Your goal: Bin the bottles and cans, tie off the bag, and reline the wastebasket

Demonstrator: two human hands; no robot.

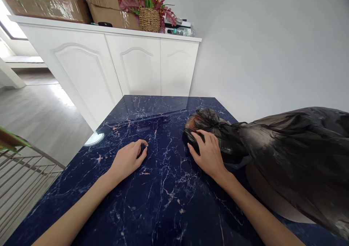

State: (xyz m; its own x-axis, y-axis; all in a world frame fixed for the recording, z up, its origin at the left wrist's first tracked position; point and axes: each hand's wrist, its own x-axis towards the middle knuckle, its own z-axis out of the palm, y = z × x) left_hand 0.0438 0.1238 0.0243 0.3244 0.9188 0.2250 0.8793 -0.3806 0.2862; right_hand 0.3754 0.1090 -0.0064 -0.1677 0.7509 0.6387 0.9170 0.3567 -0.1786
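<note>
My left hand (129, 159) rests on the dark blue marble-patterned table (163, 191), its fingers curled and the thumb tip close to the index finger. A tiny greyish spot shows at those fingertips, too small to name. On the right, my right hand (209, 154) lies against a knotted black plastic bag (231, 138), fingers bent over its near left end. Something reddish-brown shows through the thin film there. What the bag holds is otherwise hidden.
A larger black-covered bulk (305, 155) fills the table's right side. White cabinets (133, 64) stand behind, bearing cardboard boxes (46, 4), a flower basket (149, 19) and a plastic bottle (182, 31). A metal rack (27, 169) is at the left; a grey wall (259, 49) is at the right.
</note>
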